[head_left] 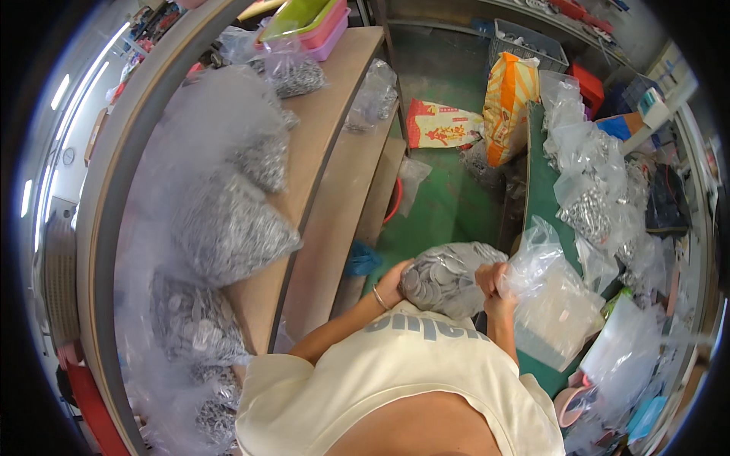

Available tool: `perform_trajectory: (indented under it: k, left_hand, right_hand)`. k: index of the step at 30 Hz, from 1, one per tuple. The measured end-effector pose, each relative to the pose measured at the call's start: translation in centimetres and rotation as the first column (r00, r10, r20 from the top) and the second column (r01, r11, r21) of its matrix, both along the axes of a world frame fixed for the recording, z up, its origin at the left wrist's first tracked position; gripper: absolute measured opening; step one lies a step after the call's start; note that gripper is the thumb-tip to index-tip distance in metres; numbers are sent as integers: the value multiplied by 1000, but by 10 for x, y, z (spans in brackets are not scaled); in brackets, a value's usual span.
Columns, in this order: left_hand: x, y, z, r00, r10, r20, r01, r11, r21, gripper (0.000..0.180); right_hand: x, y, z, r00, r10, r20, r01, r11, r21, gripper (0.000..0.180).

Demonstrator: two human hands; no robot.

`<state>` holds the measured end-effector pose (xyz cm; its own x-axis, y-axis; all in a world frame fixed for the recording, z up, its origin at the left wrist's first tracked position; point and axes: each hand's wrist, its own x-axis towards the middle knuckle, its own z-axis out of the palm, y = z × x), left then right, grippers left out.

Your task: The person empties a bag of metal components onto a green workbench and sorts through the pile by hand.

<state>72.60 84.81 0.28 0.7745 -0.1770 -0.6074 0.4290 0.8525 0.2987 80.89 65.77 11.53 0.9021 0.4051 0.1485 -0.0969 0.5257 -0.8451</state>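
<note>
I hold a clear plastic bag [449,277] full of small flat silvery metal discs against my chest. My left hand [394,283], with a thin bracelet on the wrist, cups the bag's left side from below. My right hand [494,283] grips the bag's gathered plastic neck, which flares out to the right above the green table [541,190]. My pale shirt hides the bag's lower part.
Wooden shelves [334,175] on my left carry several clear bags of metal parts [228,228]. More filled and empty plastic bags [593,205] lie on the green table. An orange sack [508,106] and a grey crate [525,47] stand on the green floor ahead.
</note>
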Motion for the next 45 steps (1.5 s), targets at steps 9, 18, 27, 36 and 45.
perform_trajectory:
  k: [9, 18, 27, 36, 45]
  left_hand:
    - [241, 84, 3, 990, 132, -44, -134, 990, -44, 36]
    - [505, 183, 29, 988, 114, 108, -113, 993, -22, 41]
    - [702, 284, 39, 972, 233, 25, -234, 968, 93, 38]
    - [882, 377, 5, 686, 724, -69, -727, 685, -45, 31]
    - [934, 466, 39, 262, 961, -92, -962, 268, 57, 37]
  right_hand:
    - [260, 104, 0, 984, 138, 115, -135, 990, -28, 41]
    - [533, 203, 20, 988, 153, 25, -151, 987, -57, 39]
    - [769, 333, 15, 950, 289, -117, -287, 957, 34, 38]
    - [991, 503, -30, 670, 742, -21, -742, 670, 20, 42]
    - [1049, 711, 4, 207, 978, -11, -977, 207, 46, 40]
